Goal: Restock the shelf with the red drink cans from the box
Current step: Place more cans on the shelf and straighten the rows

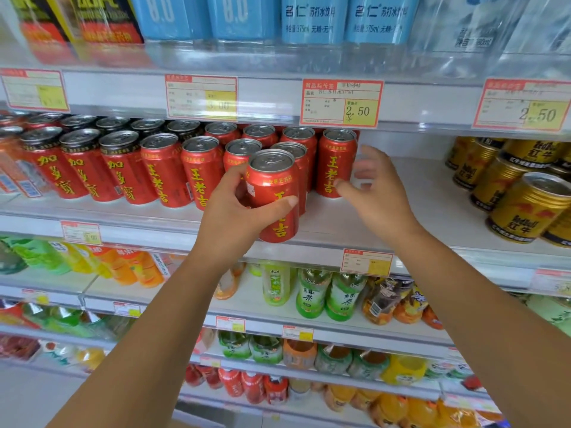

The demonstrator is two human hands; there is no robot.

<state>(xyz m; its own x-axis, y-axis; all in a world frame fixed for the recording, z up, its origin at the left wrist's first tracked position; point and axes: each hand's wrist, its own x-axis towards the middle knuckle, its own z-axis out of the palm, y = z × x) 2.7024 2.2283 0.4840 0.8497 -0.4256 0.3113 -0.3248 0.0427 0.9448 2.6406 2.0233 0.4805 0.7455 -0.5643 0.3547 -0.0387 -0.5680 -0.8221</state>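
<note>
My left hand [238,208] grips a red drink can [273,180] with yellow characters, upright at the front edge of the middle shelf [355,223]. Behind it stand several rows of matching red cans [173,171]. My right hand [377,186] is spread open just right of the rightmost red can [336,162], its thumb touching or almost touching that can's lower side. The box is out of view.
Gold cans [525,205] stand at the right end of the same shelf, with bare shelf between them and the red cans. Blue bottled-water packs [312,20] fill the shelf above. Green tea bottles [312,291] and juice bottles fill the shelves below. Price tags [341,103] line the shelf edges.
</note>
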